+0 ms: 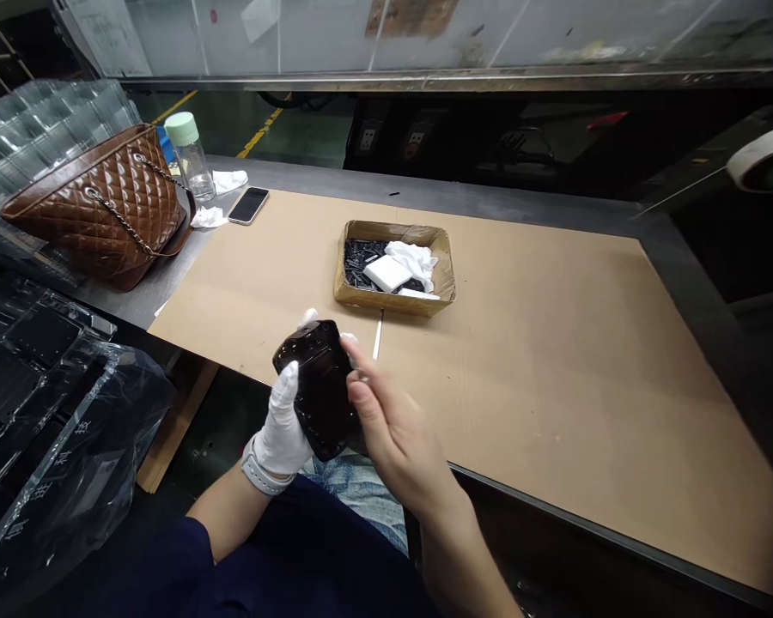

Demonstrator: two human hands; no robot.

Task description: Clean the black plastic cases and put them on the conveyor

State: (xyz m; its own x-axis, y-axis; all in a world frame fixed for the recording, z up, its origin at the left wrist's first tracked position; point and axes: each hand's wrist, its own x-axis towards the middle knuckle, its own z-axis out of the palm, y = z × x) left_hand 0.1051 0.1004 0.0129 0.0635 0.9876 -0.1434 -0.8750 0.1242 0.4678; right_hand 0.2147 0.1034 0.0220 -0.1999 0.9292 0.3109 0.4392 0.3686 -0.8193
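A glossy black plastic housing [325, 390], roughly rectangular with a shaped upper end, is held tilted above my lap at the table's front edge. My left hand [283, 433], in a white glove, grips it from the left side, thumb on its face and white fingertips showing past its far edge. My bare right hand [396, 429] is at the housing's right edge, index finger stretched along it and thumb bent in. Something small and shiny shows between those fingers, too blurred to name. Just beyond stands a cardboard box [392, 300] with small black pieces [359, 257], a white block [387, 273] and crumpled white cloth [413, 257].
Brown cardboard sheets [554, 360] cover the table. At the back left are a phone [249, 206], a bottle with a green lid [193, 159], crumpled tissue [208, 217] and a brown quilted handbag [109, 206]. Black parts in plastic wrap [70, 455] lie at lower left.
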